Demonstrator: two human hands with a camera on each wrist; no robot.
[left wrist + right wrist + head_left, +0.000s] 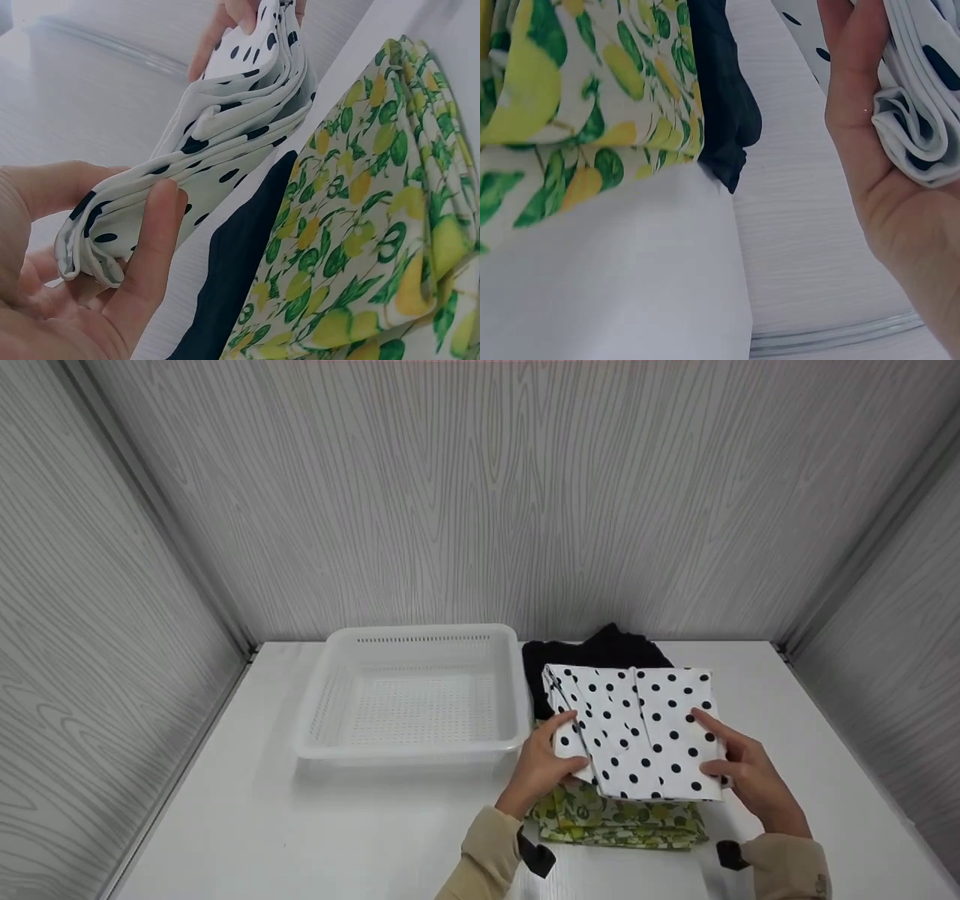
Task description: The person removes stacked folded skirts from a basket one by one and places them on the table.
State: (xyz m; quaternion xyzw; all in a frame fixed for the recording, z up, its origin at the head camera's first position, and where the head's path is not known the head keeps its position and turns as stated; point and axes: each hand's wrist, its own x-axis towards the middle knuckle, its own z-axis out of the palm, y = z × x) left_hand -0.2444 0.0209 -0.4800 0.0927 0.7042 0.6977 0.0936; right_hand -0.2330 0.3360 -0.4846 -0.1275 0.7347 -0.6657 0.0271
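A folded white cloth with black polka dots (pixel 637 727) is held up between both hands, its layers showing edge-on in the left wrist view. My left hand (pixel 541 761) grips its left end, thumb on one face and fingers on the other. At the opposite end my right hand (pixel 750 772) grips the layered edge, also seen in the right wrist view. Beneath the dotted cloth lies a folded lemon-print cloth (pixel 622 825), yellow and green. Behind it is a black cloth (pixel 600 649), partly hidden by the dotted one.
A white plastic basket (pixel 412 750) with slotted walls stands left of the cloths, close to the black one. White table surface (pixel 360 832) extends in front of it. Grey wood-grain panels (pixel 480 495) wall in the back and both sides.
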